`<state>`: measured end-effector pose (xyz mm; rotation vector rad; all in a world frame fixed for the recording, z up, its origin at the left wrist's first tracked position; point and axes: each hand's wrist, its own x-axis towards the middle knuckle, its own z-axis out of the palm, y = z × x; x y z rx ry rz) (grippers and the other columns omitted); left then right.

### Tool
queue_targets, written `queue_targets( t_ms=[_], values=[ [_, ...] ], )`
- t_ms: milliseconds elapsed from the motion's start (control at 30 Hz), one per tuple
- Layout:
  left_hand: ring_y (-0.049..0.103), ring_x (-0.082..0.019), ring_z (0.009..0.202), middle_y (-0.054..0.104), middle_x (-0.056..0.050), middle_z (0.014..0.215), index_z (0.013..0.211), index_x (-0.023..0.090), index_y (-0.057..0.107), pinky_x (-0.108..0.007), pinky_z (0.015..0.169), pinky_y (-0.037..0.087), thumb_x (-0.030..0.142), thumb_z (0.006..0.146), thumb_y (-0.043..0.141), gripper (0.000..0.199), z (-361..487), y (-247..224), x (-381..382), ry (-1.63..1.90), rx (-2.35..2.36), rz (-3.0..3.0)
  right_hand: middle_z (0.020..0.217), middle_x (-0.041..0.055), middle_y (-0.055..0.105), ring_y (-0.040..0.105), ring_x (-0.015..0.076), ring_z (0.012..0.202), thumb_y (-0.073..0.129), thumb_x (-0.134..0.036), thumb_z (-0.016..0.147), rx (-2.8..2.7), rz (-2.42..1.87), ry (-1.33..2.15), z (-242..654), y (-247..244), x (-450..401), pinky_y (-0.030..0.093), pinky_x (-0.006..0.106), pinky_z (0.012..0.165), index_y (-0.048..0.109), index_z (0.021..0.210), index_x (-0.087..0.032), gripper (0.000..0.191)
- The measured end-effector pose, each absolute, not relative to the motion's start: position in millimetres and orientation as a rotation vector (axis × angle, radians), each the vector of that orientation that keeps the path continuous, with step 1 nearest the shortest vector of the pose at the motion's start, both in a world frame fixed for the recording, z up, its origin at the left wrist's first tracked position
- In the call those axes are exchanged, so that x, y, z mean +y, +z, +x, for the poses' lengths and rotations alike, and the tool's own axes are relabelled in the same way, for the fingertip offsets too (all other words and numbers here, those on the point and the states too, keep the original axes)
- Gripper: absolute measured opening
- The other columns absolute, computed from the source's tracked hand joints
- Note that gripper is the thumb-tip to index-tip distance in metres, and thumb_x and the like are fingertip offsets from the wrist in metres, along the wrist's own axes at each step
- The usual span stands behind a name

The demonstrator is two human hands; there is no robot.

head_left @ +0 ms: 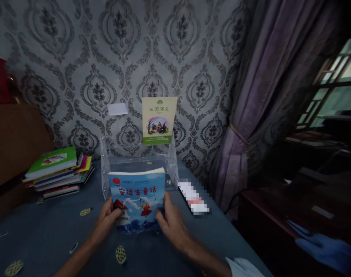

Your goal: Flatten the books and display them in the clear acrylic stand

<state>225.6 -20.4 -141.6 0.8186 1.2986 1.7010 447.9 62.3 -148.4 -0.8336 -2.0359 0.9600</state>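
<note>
A blue paperback book (136,207) with red lettering and a painted cover stands upright in front of me, its cover facing me. My left hand (108,213) grips its left edge, with the thumb across the front. On the opposite edge my right hand (170,217) is closed in the same way, thumb on the cover. Just behind the book is a clear acrylic rack (104,169) with stepped tiers. A cream and green book (159,119) rests upright at the right of its top tier. The blue book hides part of the rack's lower front.
At the left lies a stack of books (58,167), a green one on top. Right of the rack is a blurred-out flat item (194,198) on the blue tablecloth (85,231). A small white card (117,109) shows against the wallpaper. A tied purple curtain (235,154) hangs beyond the table's right edge.
</note>
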Motion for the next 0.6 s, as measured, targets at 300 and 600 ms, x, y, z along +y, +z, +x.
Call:
queue_targets(
  t_ms=[300,600],
  values=[
    [0.065,-0.022,0.074,0.068,0.000,0.074,0.084,0.019,0.066,-0.028,0.068,0.053,0.021,0.054,0.075,0.031,234.2,-130.7,-19.3,1.703,1.333,0.863,0.086,0.0017,0.066,0.063,0.0219,0.077,0.047,-0.022,0.088,-2.059,-0.880,0.956,444.9,-138.2,62.3,0.047,0.033,0.073,0.043,0.130,-0.022,0.043],
    [0.066,-0.028,0.084,0.071,-0.003,0.077,0.079,0.019,0.068,-0.032,0.075,0.051,0.018,0.052,0.070,0.027,240.7,-112.0,-2.5,1.572,1.220,1.039,0.091,0.0026,0.067,0.063,0.0221,0.085,0.048,-0.011,0.075,-2.057,-0.742,1.007,442.3,-126.6,72.2,0.048,0.033,0.079,0.043,0.128,-0.021,0.054]
  ],
)
